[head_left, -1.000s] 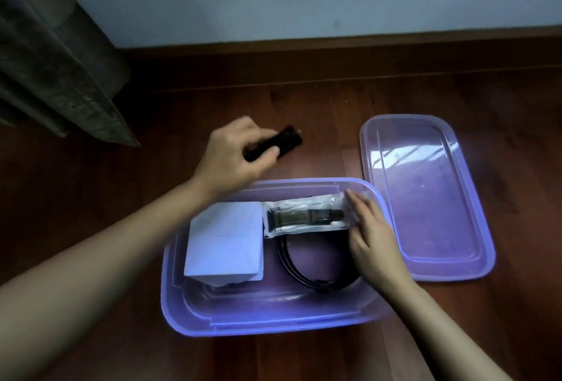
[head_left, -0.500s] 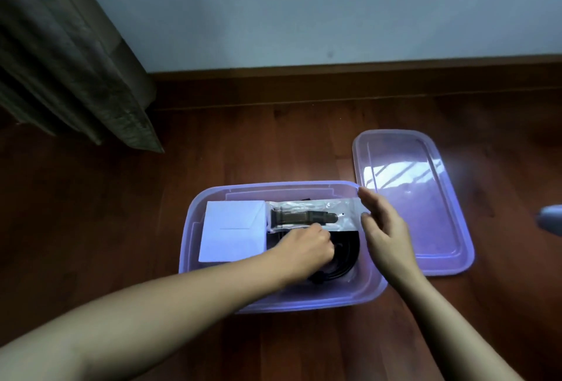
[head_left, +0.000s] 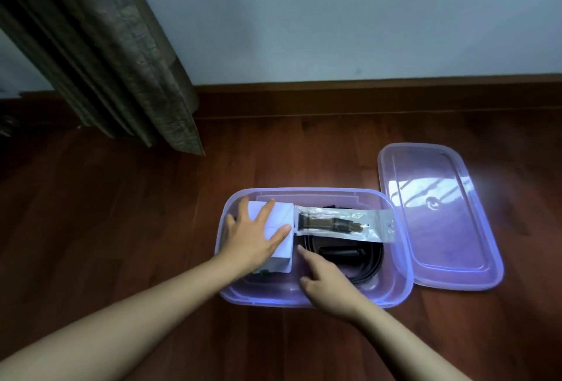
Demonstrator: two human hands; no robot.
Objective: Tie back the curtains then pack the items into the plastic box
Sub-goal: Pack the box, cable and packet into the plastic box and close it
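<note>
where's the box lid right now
In the head view, right side, the lid lies flat on the wooden floor just right of the plastic box.

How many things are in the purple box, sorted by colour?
White: 1, the white box
Clear: 1, the plastic packet
Black: 2, the coiled belt and the small black bar
Total: 4

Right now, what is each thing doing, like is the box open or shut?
Purple plastic box: open, lid off.
Purple plastic lid: flat on floor, right of box.
White cardboard carton: inside box, under flat left hand.
Clear plastic bag: inside, lying over black coiled strap.
Right hand: holds nothing, one finger pointing.
</note>
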